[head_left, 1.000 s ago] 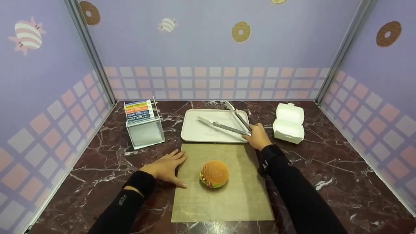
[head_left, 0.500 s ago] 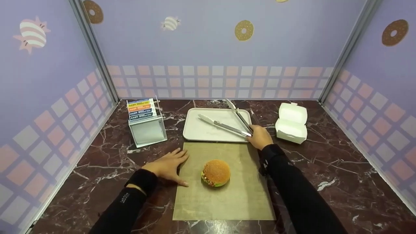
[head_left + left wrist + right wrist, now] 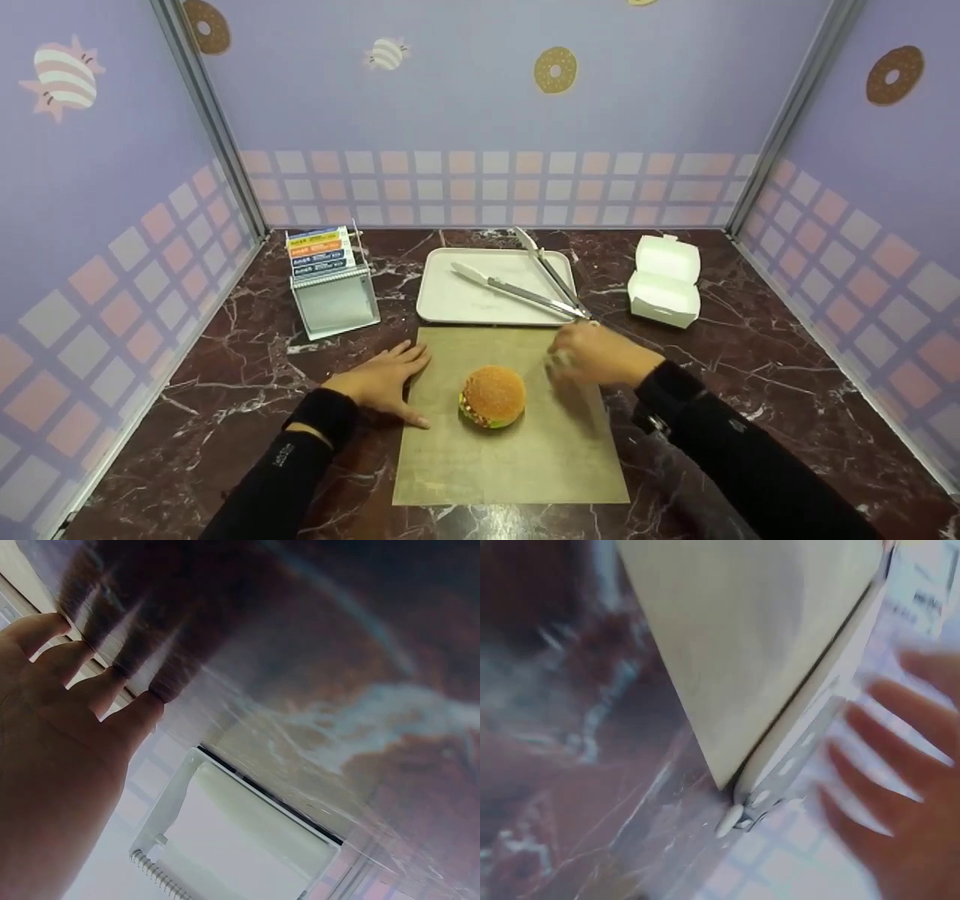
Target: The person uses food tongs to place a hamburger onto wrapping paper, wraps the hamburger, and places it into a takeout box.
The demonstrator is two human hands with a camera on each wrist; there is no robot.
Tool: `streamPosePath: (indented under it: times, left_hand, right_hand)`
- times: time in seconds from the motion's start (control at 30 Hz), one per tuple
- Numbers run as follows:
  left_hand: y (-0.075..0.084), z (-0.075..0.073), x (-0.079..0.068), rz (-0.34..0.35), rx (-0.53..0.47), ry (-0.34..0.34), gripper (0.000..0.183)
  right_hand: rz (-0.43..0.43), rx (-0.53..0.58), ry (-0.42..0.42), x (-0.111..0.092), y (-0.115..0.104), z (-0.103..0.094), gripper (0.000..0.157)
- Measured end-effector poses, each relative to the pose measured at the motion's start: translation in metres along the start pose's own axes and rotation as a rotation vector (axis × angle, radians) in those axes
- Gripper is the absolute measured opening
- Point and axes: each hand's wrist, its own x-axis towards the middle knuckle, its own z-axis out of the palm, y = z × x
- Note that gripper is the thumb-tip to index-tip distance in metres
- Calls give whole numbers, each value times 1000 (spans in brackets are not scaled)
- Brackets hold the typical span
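Observation:
A hamburger with a brown bun and a rim of green sits on a sheet of brown paper in the head view. My left hand rests at the sheet's left edge, fingers spread, the thumb over the paper. Close above the upper right part of the sheet is my right hand, blurred by motion and holding nothing. Its fingers are spread apart in the right wrist view. Metal tongs lie spread across a white tray, their handle end over its near right corner, just beyond the right hand.
Right of the tray stands a white clamshell box with its lid raised. At the left is a metal holder with several colour-labelled strips. A purple patterned wall encloses the dark marbled table at the back and sides.
My right hand has let go of the tongs and moved toward the paper's right side. The tongs stay on the tray. My left hand keeps its place at the paper's edge.

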Motion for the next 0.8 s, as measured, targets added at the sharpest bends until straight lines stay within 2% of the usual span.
streamPosePath:
  times: [0.07, 0.13, 0.17, 0.23, 0.3, 0.43, 0.8]
  left_hand:
    - [0, 0, 0, 2, 0, 5, 120]
    - [-1, 0, 1, 4, 2, 5, 120]
    - [-1, 0, 0, 4, 2, 3, 120]
    - [-1, 0, 0, 3, 0, 1, 120]
    - [-2, 0, 0, 4, -4, 0, 120]
    - [-2, 0, 1, 8, -6, 1, 119]
    - [1, -4, -2, 10, -26, 0, 118]
  right_hand:
    - [27, -9, -158, -14, -6, 6, 87]
    - [64, -22, -241, -26, -10, 13, 118]
    - [65, -35, -252, -31, -10, 17, 128]
    - [59, -30, -240, -40, -11, 23, 138]
    - [57, -18, -221, -46, -11, 28, 142]
    - [85, 34, -234, -54, -8, 32, 139]
    - [118, 56, -276, -55, -11, 32, 137]
